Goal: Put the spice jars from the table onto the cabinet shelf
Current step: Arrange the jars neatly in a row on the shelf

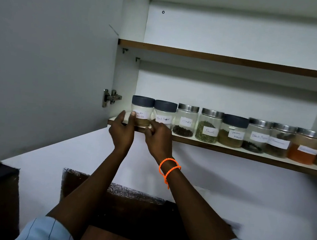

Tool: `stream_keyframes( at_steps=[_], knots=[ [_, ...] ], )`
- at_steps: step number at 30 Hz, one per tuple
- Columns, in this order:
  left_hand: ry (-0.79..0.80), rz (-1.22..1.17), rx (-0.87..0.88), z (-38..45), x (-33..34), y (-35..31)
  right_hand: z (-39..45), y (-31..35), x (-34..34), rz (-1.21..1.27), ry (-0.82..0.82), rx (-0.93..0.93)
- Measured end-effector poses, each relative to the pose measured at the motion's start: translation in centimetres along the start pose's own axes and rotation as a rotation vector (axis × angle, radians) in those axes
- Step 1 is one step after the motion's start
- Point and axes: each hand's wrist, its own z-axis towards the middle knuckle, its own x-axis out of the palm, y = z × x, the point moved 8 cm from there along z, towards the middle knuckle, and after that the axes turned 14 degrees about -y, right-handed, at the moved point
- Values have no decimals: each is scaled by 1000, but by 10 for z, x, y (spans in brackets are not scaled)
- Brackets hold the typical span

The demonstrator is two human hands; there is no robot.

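Several labelled spice jars stand in a row on the lower cabinet shelf [228, 148]. The leftmost one, a dark-lidded jar of brown powder [143, 109], sits at the shelf's left end next to the dark-lidded Black Pepper jar [165, 113]. My left hand [123, 131] is raised in front of it, thumb resting on its label and fingers stretched up to its left. My right hand [159, 137], with an orange band on the wrist, has its fingers curled below the two jars, one fingertip touching the brown powder jar's lower right side.
The cabinet door [49, 62] stands open on my left, hinge [111, 97] beside the shelf end. An upper shelf [216, 58] runs above the jars. Further right are the Cloves [185, 122], Fennel [208, 128] and Garam Masala [233, 132] jars. A dark counter [127, 209] lies below.
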Motion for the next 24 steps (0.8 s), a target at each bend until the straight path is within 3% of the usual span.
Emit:
stream_keyframes(
  at_steps=[3, 9, 16, 24],
  knots=[
    [-145, -74, 125, -27, 0, -20, -7, -19, -28, 28, -59, 5],
    [-98, -184, 227, -109, 50, -59, -8, -74, -121, -34, -229, 50],
    [159, -292, 268, -234, 131, -95, 2, -146, -269, -209, -360, 93],
    [467, -229, 297, -387, 234, -153, 23, -233, -424, -372, -468, 141]
  ],
)
